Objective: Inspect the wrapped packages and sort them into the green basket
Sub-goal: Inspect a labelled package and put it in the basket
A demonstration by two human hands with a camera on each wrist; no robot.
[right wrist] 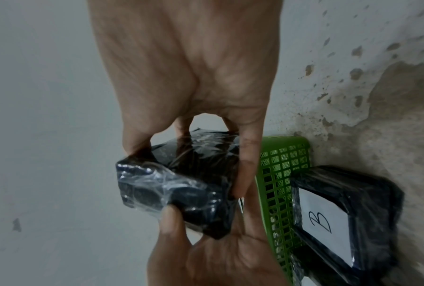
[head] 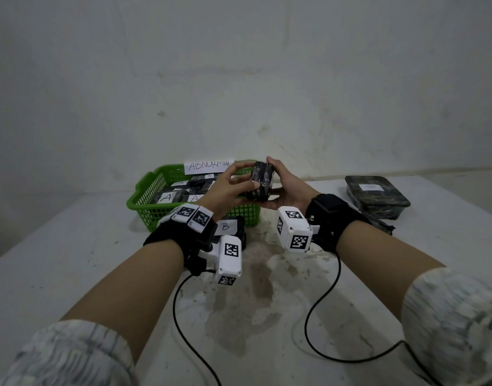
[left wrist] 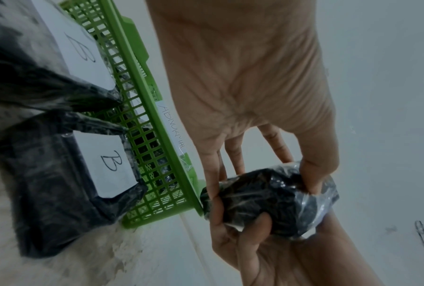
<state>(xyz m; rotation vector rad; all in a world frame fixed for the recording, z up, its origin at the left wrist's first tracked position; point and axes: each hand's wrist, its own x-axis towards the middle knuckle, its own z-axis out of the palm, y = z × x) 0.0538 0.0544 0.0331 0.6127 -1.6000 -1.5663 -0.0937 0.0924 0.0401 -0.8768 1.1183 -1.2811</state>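
Note:
A small black package point(head: 260, 181) wrapped in clear film is held up between both hands, over the green basket's point(head: 144, 197) right front corner. My left hand point(head: 250, 175) pinches its left side with thumb and fingers. On the other side my right hand point(head: 272, 181) grips it, thumb beneath. In the left wrist view the left hand point(left wrist: 263, 189) pinches the package point(left wrist: 267, 201). The right wrist view shows the right hand point(right wrist: 189, 170) round the package point(right wrist: 176, 183). The basket holds several black packages with "A" labels and carries a paper sign point(head: 208, 165) reading "ABNORMAL".
A black package labelled "B" point(head: 228, 227) lies on the table against the basket's front wall; the left wrist view shows a second "B" package point(left wrist: 81, 44) beside it. A larger wrapped black package point(head: 377, 196) lies at the right. Wrist cables trail over the stained table.

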